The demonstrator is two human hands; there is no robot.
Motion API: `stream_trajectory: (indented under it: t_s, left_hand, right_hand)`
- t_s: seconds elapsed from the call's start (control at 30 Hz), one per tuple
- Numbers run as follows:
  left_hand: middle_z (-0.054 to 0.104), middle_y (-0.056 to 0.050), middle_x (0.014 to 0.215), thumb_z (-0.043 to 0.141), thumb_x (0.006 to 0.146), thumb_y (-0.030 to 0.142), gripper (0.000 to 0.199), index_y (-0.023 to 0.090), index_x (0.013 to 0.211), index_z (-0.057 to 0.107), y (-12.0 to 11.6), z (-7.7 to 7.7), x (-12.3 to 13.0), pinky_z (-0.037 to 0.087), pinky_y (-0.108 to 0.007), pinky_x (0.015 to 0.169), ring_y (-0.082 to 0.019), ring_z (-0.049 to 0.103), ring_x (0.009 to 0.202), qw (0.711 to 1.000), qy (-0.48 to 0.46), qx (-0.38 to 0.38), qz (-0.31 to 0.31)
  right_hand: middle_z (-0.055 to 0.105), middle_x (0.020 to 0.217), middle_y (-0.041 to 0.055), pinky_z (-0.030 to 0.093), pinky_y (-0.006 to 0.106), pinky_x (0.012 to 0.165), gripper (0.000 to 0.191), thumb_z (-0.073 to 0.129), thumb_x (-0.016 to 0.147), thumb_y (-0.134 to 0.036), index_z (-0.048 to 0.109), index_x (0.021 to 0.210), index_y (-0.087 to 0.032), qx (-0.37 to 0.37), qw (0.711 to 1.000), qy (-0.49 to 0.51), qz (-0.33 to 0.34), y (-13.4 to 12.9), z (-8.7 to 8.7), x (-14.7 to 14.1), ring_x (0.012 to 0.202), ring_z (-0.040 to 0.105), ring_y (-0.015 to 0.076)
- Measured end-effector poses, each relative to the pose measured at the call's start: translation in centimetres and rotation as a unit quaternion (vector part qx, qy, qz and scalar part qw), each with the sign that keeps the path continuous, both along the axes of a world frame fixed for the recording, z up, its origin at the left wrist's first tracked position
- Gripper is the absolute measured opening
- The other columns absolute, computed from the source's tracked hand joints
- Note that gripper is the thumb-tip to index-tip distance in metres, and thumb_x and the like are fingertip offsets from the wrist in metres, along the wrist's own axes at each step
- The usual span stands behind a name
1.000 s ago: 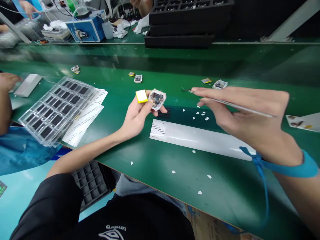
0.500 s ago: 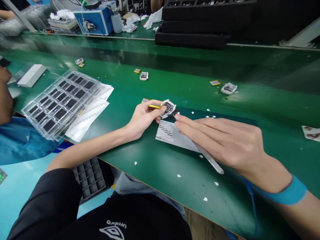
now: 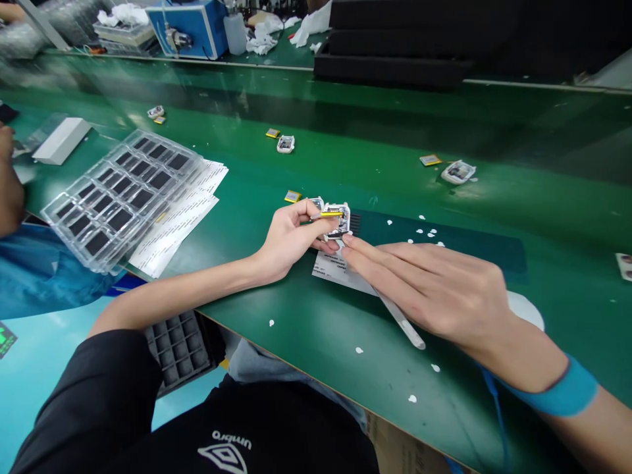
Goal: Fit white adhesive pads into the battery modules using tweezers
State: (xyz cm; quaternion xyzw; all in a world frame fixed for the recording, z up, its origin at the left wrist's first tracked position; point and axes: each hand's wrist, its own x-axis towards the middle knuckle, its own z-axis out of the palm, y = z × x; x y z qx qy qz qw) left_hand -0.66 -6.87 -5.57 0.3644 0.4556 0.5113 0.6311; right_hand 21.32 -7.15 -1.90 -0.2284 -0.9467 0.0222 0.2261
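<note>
Tweezers (image 3: pixel 402 322) are moved in from well apart to the lower edge of the case (image 3: pixel 345 220), gripped in the right hand (image 3: pixel 439 283); tip contact is hidden. Case and battery (image 3: pixel 332 214) are pinched in the left hand (image 3: pixel 284 240), above the surface (image 3: pixel 311 336), near the strip (image 3: pixel 343 275).

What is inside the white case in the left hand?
Inside the white case, held by the left hand, small electronic parts show. The thumb and the yellow-edged piece cover part of the inside, so what lies behind them cannot be seen.
</note>
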Motion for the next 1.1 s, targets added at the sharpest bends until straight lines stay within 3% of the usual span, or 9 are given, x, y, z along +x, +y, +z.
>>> stream_trajectory:
  t_s: [0.17,0.3,0.5,0.67,0.83,1.0,1.1]
  left_hand:
    - [0.066,0.004,0.074,0.077,0.088,0.015,0.026,0.017,0.075,0.055,-0.1,-0.3,0.1,0.066,-0.026,0.066,-0.010,0.070,0.066,1.000,0.006,-0.002,-0.003]
    - [0.066,0.004,0.075,0.077,0.090,0.015,0.028,0.017,0.075,0.054,-0.1,-0.4,0.1,0.067,-0.026,0.067,-0.009,0.070,0.063,1.000,-0.001,0.007,-0.005]
    - [0.069,0.003,0.080,0.086,0.086,0.022,0.027,0.016,0.083,0.060,-0.4,-1.1,0.2,0.068,-0.026,0.069,-0.011,0.074,0.067,0.998,0.000,0.054,0.010]
    - [0.075,0.002,0.084,0.089,0.087,0.030,0.041,0.020,0.122,0.072,-0.4,-1.8,0.1,0.071,-0.027,0.071,-0.016,0.079,0.074,0.995,0.021,0.099,0.004]
    - [0.081,-0.002,0.100,0.084,0.091,0.027,0.035,0.017,0.122,0.071,-0.1,-1.6,-0.1,0.072,-0.027,0.070,-0.015,0.081,0.070,0.993,0.019,0.118,-0.018]
    - [0.078,0.000,0.092,0.081,0.092,0.023,0.030,0.016,0.120,0.072,-0.1,-1.6,-0.2,0.071,-0.023,0.069,-0.016,0.082,0.074,0.990,0.023,0.138,-0.009]
    - [0.077,0.001,0.088,0.083,0.092,0.026,0.032,0.016,0.120,0.071,0.0,-2.0,-0.2,0.072,-0.024,0.068,-0.016,0.082,0.073,0.989,0.027,0.146,-0.014]
  right_hand:
    - [0.078,0.129,-0.0042,0.071,0.042,0.078,0.040,0.053,0.112,-0.016,0.080,0.130,-0.040,-0.032,0.999,0.021,-0.007,-0.2,-0.3,0.1,0.101,0.083,0.0265]
    - [0.081,0.127,-0.0015,0.068,0.041,0.072,0.047,0.060,0.108,-0.011,0.071,0.144,-0.039,0.001,0.998,0.059,0.010,-0.2,-0.8,0.3,0.087,0.083,0.0256]
    - [0.082,0.127,0.0057,0.067,0.036,0.074,0.066,0.068,0.103,-0.002,0.052,0.162,-0.025,0.059,0.991,0.110,0.039,-0.1,-2.1,-0.3,0.087,0.082,0.0227]
    - [0.084,0.120,0.0048,0.068,0.034,0.076,0.067,0.070,0.103,-0.004,0.052,0.163,-0.027,0.044,0.986,0.157,0.030,-0.1,-2.4,-0.7,0.083,0.082,0.0218]
    - [0.083,0.122,-0.0012,0.068,0.031,0.078,0.070,0.073,0.100,-0.001,0.058,0.159,-0.036,0.014,0.985,0.173,-0.008,-0.2,-1.6,-0.4,0.088,0.083,0.0209]
    - [0.081,0.130,0.0030,0.069,0.034,0.085,0.067,0.072,0.100,0.000,0.059,0.159,-0.030,0.011,0.984,0.177,0.032,0.2,-2.1,-0.3,0.098,0.083,0.0221]
    - [0.083,0.124,0.0006,0.069,0.034,0.083,0.067,0.070,0.101,0.000,0.059,0.158,-0.033,-0.009,0.984,0.173,0.037,0.3,-2.2,-0.2,0.095,0.083,0.0211]
